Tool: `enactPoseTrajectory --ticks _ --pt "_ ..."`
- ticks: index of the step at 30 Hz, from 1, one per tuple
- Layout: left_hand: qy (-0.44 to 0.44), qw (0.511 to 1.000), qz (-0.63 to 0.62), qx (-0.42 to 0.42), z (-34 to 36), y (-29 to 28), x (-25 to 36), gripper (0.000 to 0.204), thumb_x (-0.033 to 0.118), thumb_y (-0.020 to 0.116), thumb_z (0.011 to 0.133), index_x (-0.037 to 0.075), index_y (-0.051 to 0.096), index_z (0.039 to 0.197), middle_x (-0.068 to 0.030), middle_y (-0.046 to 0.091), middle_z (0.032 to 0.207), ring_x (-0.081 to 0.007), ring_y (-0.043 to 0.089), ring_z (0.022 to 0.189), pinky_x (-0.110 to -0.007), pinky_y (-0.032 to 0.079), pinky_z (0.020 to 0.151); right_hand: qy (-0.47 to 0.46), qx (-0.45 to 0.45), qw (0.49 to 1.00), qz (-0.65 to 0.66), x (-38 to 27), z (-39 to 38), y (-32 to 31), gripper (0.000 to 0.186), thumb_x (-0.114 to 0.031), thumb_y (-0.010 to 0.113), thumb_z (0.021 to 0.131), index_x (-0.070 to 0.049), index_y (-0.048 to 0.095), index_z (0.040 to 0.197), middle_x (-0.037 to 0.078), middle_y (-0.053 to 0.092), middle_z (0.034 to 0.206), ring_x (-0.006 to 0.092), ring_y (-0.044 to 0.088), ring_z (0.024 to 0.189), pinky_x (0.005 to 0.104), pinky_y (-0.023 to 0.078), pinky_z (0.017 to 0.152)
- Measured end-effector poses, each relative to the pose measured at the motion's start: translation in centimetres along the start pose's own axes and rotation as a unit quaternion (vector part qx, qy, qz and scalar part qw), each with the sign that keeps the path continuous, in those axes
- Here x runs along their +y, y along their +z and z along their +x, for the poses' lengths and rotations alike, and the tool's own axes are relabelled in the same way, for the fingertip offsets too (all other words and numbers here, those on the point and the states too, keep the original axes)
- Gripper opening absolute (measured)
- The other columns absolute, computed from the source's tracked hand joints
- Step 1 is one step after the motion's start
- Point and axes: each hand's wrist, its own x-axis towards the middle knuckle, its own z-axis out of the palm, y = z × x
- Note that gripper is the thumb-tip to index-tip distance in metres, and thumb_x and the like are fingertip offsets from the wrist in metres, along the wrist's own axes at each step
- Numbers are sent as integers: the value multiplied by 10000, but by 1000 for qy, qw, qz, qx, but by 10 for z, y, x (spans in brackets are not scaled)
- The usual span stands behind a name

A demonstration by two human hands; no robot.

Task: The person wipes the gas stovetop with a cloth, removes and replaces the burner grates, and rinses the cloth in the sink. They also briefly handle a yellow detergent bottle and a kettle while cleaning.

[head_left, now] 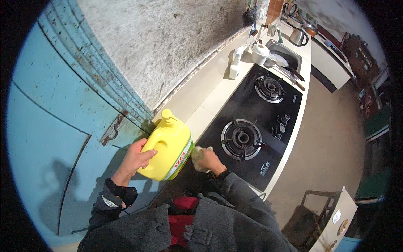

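A large yellow plastic jug [166,130] with a pump top is tilted at the near left end of the counter. My left hand [136,157] is closed on its side by the handle opening. Just right of the jug, my right hand [209,160] is closed on a crumpled pale cloth [197,156] at the near left corner of the black two-burner gas hob [264,164]. The near burner [242,138] is beside that hand, with the control knobs farther right.
Beyond the hob are a white bottle [236,63], a lidded white pot [260,52], a sink [287,48] with utensils across it and a kettle [299,38]. A blue door [50,126] stands left. At lower right is a cabinet [336,222] beside a dark metal frame.
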Motion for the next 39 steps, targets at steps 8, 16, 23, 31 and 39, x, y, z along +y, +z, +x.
enactPoseTrajectory --ticks 8,16,23,31,39 --pt "-24 999 22 -6 42 10 35 247 118 661 895 -3 566 1087 22 551 727 -20 429 474 -192 336 412 -5 157 983 98 12 42 -126 633 -245 674 785 76 483 1296 316 593 1163 435 591 1083 438 478 950" --pt "-5 999 40 1 87 36 58 216 99 663 889 2 571 1058 30 542 712 -28 431 474 -197 327 411 31 240 922 301 54 144 -213 543 -98 648 817 63 503 1315 168 660 1099 235 640 986 331 504 870" --pt "-22 995 91 15 112 43 74 186 80 662 883 -1 579 1028 20 537 682 -35 441 465 -205 333 418 -82 248 862 434 23 214 -235 626 -89 662 815 49 430 1380 185 619 1180 237 632 1014 322 513 866" --pt "-44 993 99 38 105 43 71 180 97 686 878 6 587 999 21 555 721 -32 465 520 -216 353 452 -84 356 927 80 23 294 -182 575 -127 621 811 76 448 1320 314 633 985 450 628 910 477 503 809" --pt "-39 989 134 40 103 37 65 202 118 700 868 -9 597 987 3 597 774 -43 518 626 -234 435 547 59 230 971 6 118 327 -221 568 -186 666 797 -17 485 1308 304 546 1154 460 566 1063 477 487 908"
